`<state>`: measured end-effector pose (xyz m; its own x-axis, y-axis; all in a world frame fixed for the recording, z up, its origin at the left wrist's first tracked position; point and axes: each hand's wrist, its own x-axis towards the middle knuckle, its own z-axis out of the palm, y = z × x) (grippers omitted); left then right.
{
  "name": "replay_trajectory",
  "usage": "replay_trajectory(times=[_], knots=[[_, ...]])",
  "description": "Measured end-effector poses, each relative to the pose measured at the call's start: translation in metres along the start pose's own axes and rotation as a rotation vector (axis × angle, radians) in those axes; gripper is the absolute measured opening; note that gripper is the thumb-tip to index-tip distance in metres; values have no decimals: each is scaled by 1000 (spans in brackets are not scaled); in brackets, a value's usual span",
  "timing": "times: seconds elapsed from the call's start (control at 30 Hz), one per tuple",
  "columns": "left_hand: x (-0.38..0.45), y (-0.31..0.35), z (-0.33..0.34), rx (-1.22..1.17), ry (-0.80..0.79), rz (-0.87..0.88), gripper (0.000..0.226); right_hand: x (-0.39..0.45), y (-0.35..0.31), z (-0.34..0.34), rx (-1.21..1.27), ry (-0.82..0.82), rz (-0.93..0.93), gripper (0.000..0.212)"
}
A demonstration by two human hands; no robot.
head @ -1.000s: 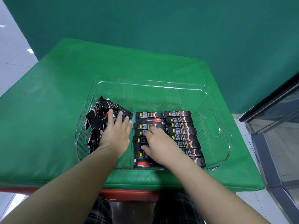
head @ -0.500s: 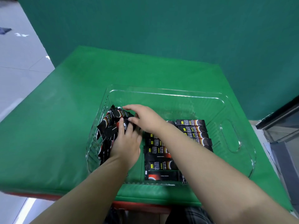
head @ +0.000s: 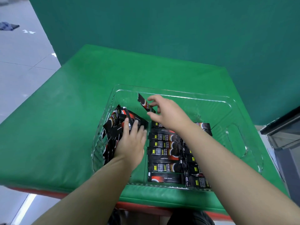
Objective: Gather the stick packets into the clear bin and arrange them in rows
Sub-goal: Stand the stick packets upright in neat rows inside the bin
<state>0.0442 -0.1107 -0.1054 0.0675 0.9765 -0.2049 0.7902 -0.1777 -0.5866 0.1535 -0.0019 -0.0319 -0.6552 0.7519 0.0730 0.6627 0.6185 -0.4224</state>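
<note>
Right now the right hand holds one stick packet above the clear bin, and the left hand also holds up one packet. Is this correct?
Not quite. In the head view the left hand lifts nothing; it rests flat on the loose pile of packets in the clear bin. The right hand does hold one stick packet up.

My bench [head: 68, 120] wears a bright green padded cover, with a red edge [head: 146, 207] showing beneath its near side. Behind its far edge a dark green backdrop [head: 162, 30] fills the wall. Off the left edge I see pale grey floor tiles [head: 19, 65], glossy with reflected light, scattered with white scraps and a crumpled blue cloth [head: 9, 26]. Past the right edge stands a dark metal-framed cabinet [head: 285, 135].
</note>
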Motion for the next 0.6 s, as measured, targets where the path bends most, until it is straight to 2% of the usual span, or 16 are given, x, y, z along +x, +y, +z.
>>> replay_trajectory(times=[0.2,0.47,0.6], knots=[[2,-1,1,31,-15,16,66,-29,24,-8,-290,-67,165,34],[1,-1,1,32,-36,20,66,-29,22,19,-506,-167,112,34],[2,-1,0,25,-33,18,66,-28,21,21,-549,-227,135,18]])
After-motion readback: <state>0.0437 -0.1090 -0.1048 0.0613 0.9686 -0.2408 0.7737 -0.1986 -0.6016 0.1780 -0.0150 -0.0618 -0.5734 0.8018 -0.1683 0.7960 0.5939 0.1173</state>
